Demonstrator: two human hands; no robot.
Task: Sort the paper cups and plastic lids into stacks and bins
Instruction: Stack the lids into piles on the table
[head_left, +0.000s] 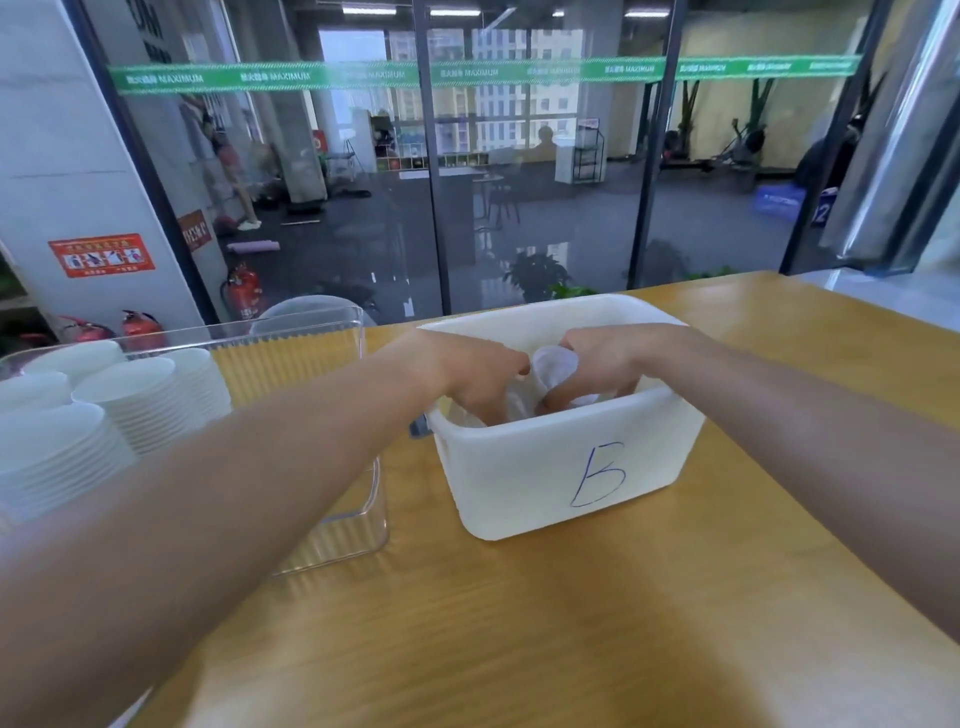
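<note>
Smooth honey-toned wooden table (571, 623) before glass wall. Your left hand (467, 371) and right hand (602, 364) reach into translucent white rectangular plastic bin marked "B" (561, 467). Right hand curls round clear round plastic lid (555, 364) above bin interior; left fingers hidden inside, grasp unclear. Ribbed stacks of white paper cups (124, 400) in clear acrylic box (322, 332), left.

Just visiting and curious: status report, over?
Both hands in white bin; right hand grips plastic lid, left hand beside it. Cup stacks left. Nothing in the way.
</note>
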